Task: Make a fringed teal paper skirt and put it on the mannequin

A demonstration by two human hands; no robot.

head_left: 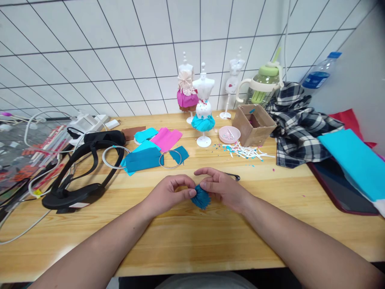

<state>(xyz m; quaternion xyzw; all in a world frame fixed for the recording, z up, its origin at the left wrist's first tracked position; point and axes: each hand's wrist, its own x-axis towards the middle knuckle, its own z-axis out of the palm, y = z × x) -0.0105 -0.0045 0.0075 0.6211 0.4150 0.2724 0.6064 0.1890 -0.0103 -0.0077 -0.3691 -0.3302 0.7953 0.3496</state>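
Note:
A small pleated piece of dark teal paper (201, 198) is held just above the table, fanned out toward the person. My left hand (173, 193) pinches its left upper edge between thumb and forefinger. On the other side my right hand (221, 187) grips its gathered top, with fingers curled over it. Beyond the hands stands a white mini mannequin (203, 90) with a turquoise ruffled skirt (203, 123). Flat teal paper (144, 159), a smaller teal scrap (180, 154) and a pink sheet (166, 139) lie left of it.
Two more mannequins stand behind, one dressed (186, 86). A pink dish (229, 135), cardboard box (254, 126) and white paper strips (248, 151) are right of centre. A black headset strap (81, 196) and cables lie left; checked cloth (296, 124) and a turquoise stack (355, 160) lie right.

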